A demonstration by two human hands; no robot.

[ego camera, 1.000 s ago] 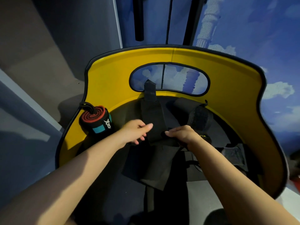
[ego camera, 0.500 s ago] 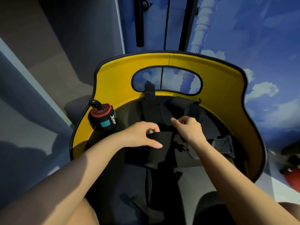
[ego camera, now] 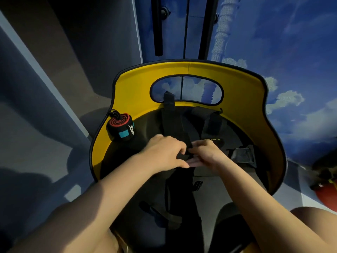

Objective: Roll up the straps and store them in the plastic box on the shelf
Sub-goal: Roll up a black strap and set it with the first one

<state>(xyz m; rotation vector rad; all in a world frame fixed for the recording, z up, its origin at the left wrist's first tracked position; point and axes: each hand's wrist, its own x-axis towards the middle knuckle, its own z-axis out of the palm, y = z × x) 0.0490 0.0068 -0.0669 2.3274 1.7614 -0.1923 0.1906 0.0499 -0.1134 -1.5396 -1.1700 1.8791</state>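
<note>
A long black strap (ego camera: 171, 121) lies across the dark seat of a yellow-backed chair (ego camera: 138, 84), its far end reaching the cut-out in the backrest. My left hand (ego camera: 164, 154) and my right hand (ego camera: 206, 152) meet at the strap's near part, fingers pinching its folded black fabric between them. A rolled red-and-black strap (ego camera: 121, 129) with a teal label rests at the seat's left edge against the yellow back. A second black strap (ego camera: 212, 123) and a grey strap (ego camera: 242, 155) lie to the right of my hands.
Grey cabinet panels (ego camera: 54, 88) rise on the left. A blue sky-and-cloud wall (ego camera: 291, 52) with black vertical bars (ego camera: 157, 26) stands behind the chair. A red object (ego camera: 326, 192) sits at the far right edge. More black webbing (ego camera: 160, 214) trails over the seat's front.
My hands have come together on the black strap, folding its near end over. The view has tilted so the chair sits lower and more to the right.
</note>
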